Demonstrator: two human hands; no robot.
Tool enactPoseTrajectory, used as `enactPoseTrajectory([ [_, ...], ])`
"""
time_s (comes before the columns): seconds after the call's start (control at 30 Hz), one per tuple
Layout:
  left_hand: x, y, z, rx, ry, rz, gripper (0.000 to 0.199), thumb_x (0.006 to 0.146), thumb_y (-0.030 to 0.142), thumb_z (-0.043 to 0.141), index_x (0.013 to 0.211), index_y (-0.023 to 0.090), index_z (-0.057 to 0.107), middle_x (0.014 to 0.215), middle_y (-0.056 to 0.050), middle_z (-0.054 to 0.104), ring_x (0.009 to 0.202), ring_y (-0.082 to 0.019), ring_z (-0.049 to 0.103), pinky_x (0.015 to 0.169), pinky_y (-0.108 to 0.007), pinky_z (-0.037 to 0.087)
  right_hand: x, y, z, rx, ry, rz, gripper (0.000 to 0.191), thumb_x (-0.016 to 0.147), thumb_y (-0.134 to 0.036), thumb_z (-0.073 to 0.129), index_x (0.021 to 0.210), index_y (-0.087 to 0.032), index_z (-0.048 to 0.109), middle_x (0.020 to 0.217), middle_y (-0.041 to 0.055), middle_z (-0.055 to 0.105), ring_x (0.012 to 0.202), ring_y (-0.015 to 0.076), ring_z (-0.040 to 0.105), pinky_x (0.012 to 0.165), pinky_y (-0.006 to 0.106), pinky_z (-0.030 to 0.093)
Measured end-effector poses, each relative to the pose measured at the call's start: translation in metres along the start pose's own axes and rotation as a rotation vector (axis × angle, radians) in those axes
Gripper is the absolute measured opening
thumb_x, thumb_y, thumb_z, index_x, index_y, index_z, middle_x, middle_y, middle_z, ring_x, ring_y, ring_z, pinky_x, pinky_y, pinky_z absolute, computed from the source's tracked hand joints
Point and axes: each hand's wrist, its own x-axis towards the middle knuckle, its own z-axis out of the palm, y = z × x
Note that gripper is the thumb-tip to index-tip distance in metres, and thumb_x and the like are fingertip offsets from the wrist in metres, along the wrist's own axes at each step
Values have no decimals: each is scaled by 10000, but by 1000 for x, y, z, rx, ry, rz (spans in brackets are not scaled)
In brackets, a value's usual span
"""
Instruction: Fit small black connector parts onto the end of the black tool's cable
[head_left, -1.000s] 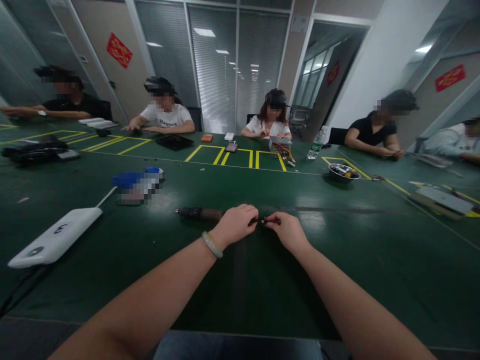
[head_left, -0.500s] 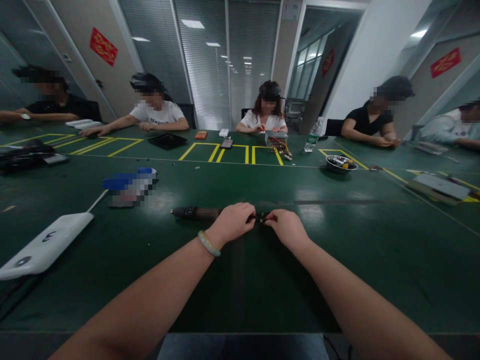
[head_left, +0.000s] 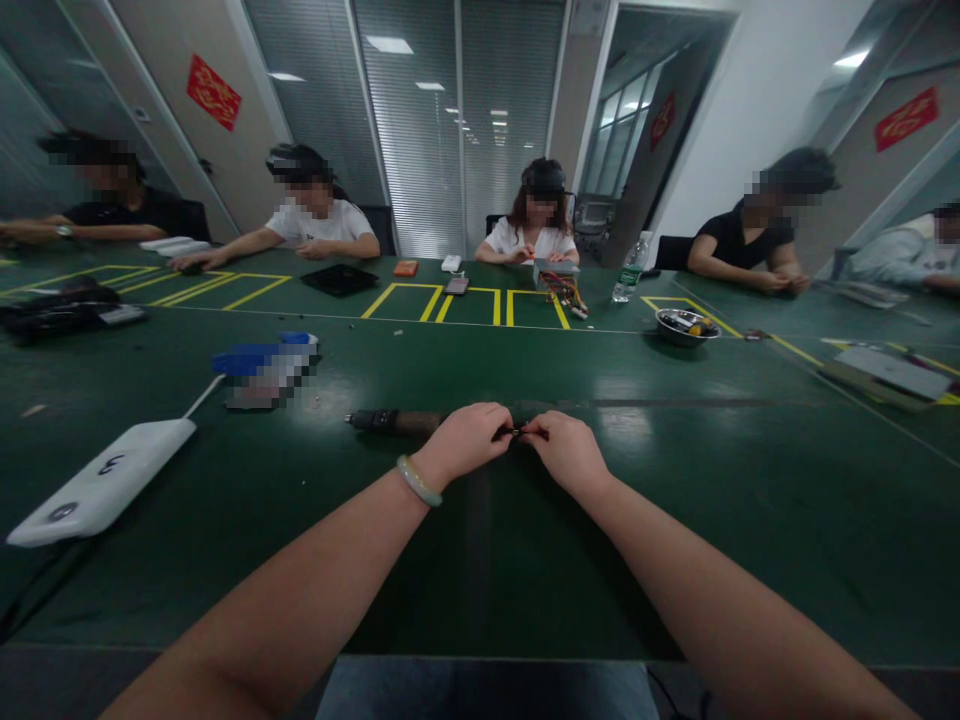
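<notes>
My left hand [head_left: 472, 440], with a pale green bangle on its wrist, is closed in a pinch on one end of a small dark piece [head_left: 516, 432]. The fingertips of my right hand [head_left: 564, 448] pinch the other side of it. The two hands almost meet over the table, and the fingers hide most of the piece, so its kind cannot be made out. A dark cylindrical tool with a narrow metal tip [head_left: 397, 423] lies behind my left hand, its tip pointing left and its right part hidden.
A white power bank [head_left: 105, 480] with a cable lies on the green table [head_left: 750, 520] at the left, near a blue-and-grey blurred object [head_left: 270, 372]. Farther off are a metal bowl of small parts [head_left: 686, 328], a water bottle [head_left: 630, 268] and wires [head_left: 566, 290]. Several people sit opposite.
My right hand has shifted slightly left, so the fingertips of both hands are closer together and less of the small dark piece shows. The whole view has shifted slightly.
</notes>
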Motion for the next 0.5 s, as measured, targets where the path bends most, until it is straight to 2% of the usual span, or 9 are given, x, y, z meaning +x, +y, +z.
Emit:
enactPoseTrajectory([
  [0.2,-1,0,-2,-13,3,3,104,858,247,585,941,186,598,917,-36,613,874,-182,582,793,-318,466,-2,-3,-2,-114,-35,-13,55,847,-173,677,850,-224,700,890,16,661,820,187,612,760,282,434],
  [0.5,0,-1,-1,-46,7,2,90,858,245,589,929,189,593,905,-27,609,862,-178,574,786,-314,461,-1,-1,0,-98,-8,-38,42,855,-174,675,839,-213,677,887,8,655,819,179,605,751,283,424],
])
